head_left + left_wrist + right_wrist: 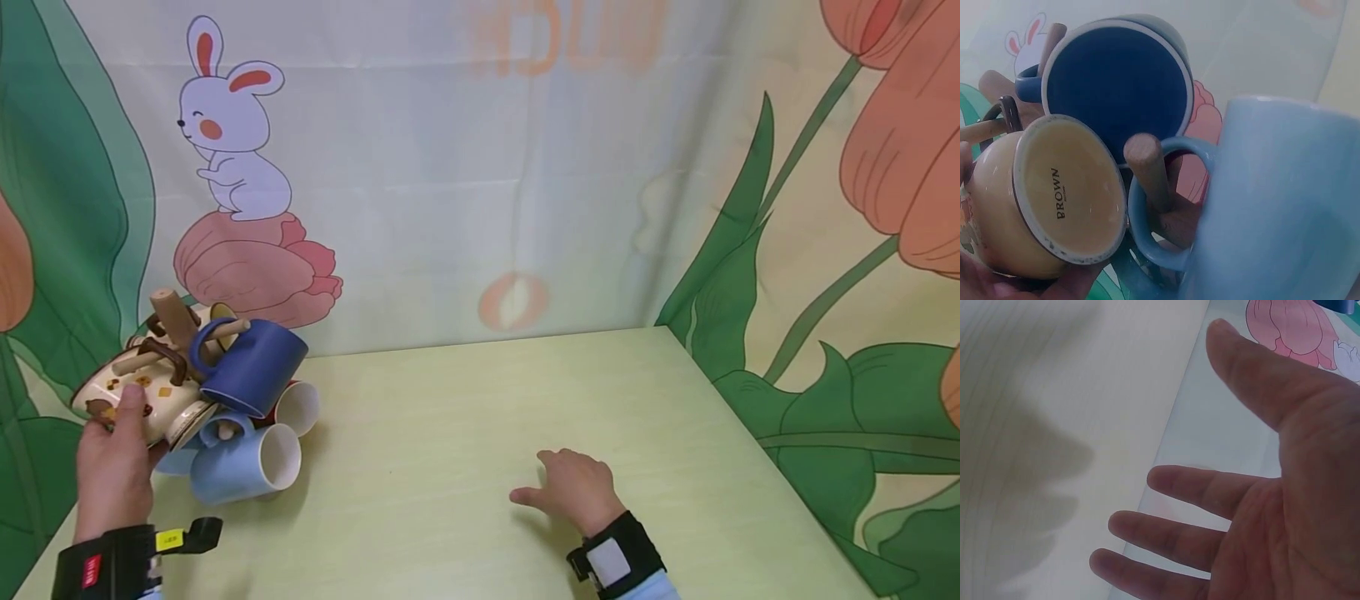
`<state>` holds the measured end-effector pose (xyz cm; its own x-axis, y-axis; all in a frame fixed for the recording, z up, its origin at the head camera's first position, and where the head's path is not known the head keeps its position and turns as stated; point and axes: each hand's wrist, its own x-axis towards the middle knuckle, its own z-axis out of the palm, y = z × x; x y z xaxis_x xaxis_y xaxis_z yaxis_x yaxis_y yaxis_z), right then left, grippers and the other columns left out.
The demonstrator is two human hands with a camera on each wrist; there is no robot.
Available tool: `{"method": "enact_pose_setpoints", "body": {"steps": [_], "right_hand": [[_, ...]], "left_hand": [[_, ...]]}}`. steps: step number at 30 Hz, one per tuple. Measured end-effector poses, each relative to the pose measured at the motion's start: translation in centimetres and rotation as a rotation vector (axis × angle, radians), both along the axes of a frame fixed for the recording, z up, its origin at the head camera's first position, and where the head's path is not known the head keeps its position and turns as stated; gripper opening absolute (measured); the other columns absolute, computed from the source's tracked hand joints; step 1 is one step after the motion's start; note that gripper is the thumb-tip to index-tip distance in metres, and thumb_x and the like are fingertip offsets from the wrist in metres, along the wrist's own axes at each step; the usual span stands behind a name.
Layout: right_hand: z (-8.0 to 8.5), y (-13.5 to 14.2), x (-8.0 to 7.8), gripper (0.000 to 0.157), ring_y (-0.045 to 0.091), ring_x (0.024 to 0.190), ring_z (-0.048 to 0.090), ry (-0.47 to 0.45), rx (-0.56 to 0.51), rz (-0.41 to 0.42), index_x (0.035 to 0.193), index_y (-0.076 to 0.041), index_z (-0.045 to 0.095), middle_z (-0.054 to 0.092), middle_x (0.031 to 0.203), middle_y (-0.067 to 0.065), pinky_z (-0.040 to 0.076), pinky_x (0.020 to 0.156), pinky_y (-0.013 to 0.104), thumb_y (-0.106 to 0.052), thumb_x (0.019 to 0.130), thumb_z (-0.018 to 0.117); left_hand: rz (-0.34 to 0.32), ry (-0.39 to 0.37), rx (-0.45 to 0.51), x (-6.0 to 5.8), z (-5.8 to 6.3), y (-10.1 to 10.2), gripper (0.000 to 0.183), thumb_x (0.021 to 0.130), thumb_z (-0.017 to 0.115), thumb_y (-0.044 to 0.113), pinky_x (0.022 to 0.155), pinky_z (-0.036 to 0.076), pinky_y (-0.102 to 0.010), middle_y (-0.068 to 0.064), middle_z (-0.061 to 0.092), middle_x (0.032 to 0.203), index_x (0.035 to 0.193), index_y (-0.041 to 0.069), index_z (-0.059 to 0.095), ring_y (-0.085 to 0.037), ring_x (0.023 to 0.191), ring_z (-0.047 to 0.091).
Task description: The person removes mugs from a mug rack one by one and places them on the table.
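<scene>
My left hand [120, 475] grips a cream mug [168, 406] with a brown handle, thumb on its decorated side. A peg of the wooden mug tree [171, 312] passes through that handle; in the left wrist view the mug's base [1072, 187] reads BROWN. Close beside it, a dark blue mug [258, 367] hangs by its handle from another peg. Lower down is a light blue mug [228, 471], a peg end showing in its handle. Over the table at right, my right hand [573, 487] holds nothing, fingers spread and palm empty in the right wrist view.
Behind the dark blue mug, a white-lined mug [297, 408] and another cream mug [219, 314] are partly hidden on the rack. The pale table [420, 467] ends at a printed curtain [420, 208] with a rabbit and tulips.
</scene>
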<state>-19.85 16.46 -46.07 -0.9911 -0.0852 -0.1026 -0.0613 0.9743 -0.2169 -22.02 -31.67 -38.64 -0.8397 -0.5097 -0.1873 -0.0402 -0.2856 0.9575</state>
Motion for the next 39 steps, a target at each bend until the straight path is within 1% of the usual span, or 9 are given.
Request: {"method": "enact_pose_setpoints", "body": {"steps": [5,11,15,21,25,27,32,35,39], "right_hand": [[0.3,0.1,0.2,0.076,0.032,0.103,0.064,-0.021,0.001,-0.001,0.125,-0.008,0.067,0.068,0.114,0.012,0.05,0.082,0.054,-0.066,0.076,0.073],[0.5,0.1,0.3,0.076,0.034,0.104,0.064,-0.044,0.007,0.002,0.127,-0.007,0.066,0.068,0.116,0.012,0.049,0.083,0.054,-0.063,0.076,0.074],[0.5,0.0,0.3,0.076,0.033,0.103,0.064,-0.041,0.004,0.005,0.127,-0.008,0.065,0.068,0.116,0.011,0.049,0.082,0.053,-0.063,0.076,0.074],[0.6,-0.1,0.3,0.076,0.034,0.104,0.064,-0.046,-0.003,0.008,0.127,-0.007,0.066,0.068,0.116,0.012,0.05,0.08,0.053,-0.063,0.076,0.074],[0.5,-0.2,0.3,0.076,0.034,0.104,0.064,-0.048,-0.004,0.009,0.127,-0.007,0.066,0.068,0.116,0.012,0.05,0.081,0.053,-0.063,0.076,0.074],[0.4,-0.2,0.4,0.076,0.034,0.105,0.064,-0.049,-0.002,0.008,0.127,-0.007,0.066,0.068,0.117,0.012,0.05,0.081,0.054,-0.064,0.076,0.074],[0.2,-0.1,0.4,0.077,0.034,0.105,0.064,-0.054,-0.007,0.011,0.127,-0.008,0.066,0.068,0.116,0.012,0.05,0.081,0.054,-0.065,0.076,0.073],[0.2,-0.1,0.4,0.077,0.034,0.104,0.064,-0.052,-0.011,0.012,0.127,-0.008,0.066,0.069,0.116,0.012,0.051,0.081,0.053,-0.064,0.076,0.073],[0.3,-0.1,0.5,0.076,0.034,0.104,0.064,-0.052,-0.014,0.009,0.127,-0.008,0.065,0.069,0.116,0.012,0.051,0.08,0.053,-0.064,0.076,0.074]], "left_hand": [[0.046,-0.018,0.04,-0.3,0.2,0.0,0.082,0.093,0.062,0.05,0.114,0.024,-0.04,0.003,0.033,0.154,0.158,0.021,0.02,-0.01,0.136,0.038],[0.107,-0.052,0.037,-0.1,0.6,-0.2,0.08,0.094,0.061,0.052,0.115,0.025,-0.037,0.003,0.033,0.154,0.158,0.023,0.021,-0.009,0.135,0.039],[0.151,-0.034,0.023,0.1,1.1,0.0,0.076,0.096,0.058,0.05,0.115,0.026,-0.035,0.002,0.034,0.153,0.157,0.022,0.023,-0.009,0.134,0.039],[0.246,0.001,-0.007,1.0,1.5,0.2,0.068,0.097,0.059,0.046,0.108,0.035,-0.028,0.004,0.041,0.146,0.153,0.02,0.03,-0.009,0.128,0.046],[0.293,0.03,-0.052,1.7,1.7,0.3,0.065,0.099,0.058,0.042,0.112,0.032,-0.031,0.002,0.039,0.15,0.153,0.022,0.03,-0.01,0.132,0.043],[0.313,0.041,-0.088,2.0,1.8,0.4,0.063,0.1,0.056,0.041,0.116,0.025,-0.035,0.0,0.036,0.154,0.154,0.022,0.029,-0.01,0.136,0.038],[0.36,0.061,-0.135,2.8,2.4,0.7,0.058,0.102,0.054,0.038,0.117,0.019,-0.03,0.001,0.036,0.154,0.153,0.023,0.031,-0.009,0.137,0.034],[0.376,0.086,-0.143,3.3,2.9,1.1,0.055,0.103,0.053,0.036,0.116,0.019,-0.029,0.002,0.037,0.152,0.152,0.025,0.033,-0.009,0.136,0.035],[0.387,0.121,-0.182,3.9,3.8,2.0,0.053,0.103,0.052,0.033,0.116,0.017,-0.028,0.001,0.032,0.156,0.152,0.026,0.032,-0.01,0.138,0.031]]}}
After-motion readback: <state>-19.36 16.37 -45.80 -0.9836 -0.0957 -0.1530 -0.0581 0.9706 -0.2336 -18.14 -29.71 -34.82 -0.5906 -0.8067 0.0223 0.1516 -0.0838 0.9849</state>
